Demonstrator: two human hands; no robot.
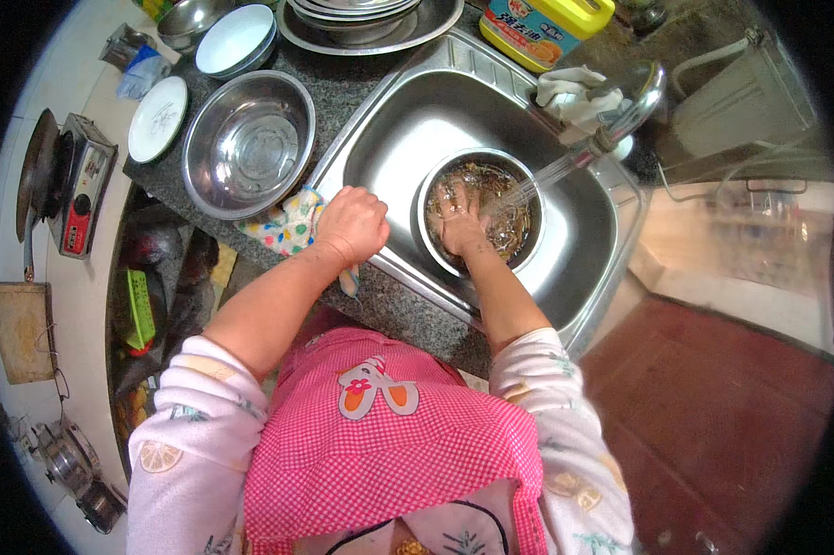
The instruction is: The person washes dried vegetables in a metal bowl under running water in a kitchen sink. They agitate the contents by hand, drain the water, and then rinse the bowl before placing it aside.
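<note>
My right hand [460,225] is dipped in the water of a round metal bowl [427,184], its fingers spread. Brownish, stringy food pieces [510,232] fill the bowl, and what they are is hard to tell. The bowl sits in a stainless steel sink [403,118]. From the chrome faucet [604,139], water streams into the bowl. My left hand [354,223] is curled at the sink's near left rim, over a white cloth with coloured dots [285,225]. Its fingertips are hidden, so whether it grips the cloth or the rim does not show.
Left of the sink stand a large steel basin [250,146], a white plate [157,119] and stacked white bowls [235,40]. Stacked metal pans [368,45] sit behind. A yellow detergent jug [542,31] and a pale rag [576,87] lie along the sink's far edge.
</note>
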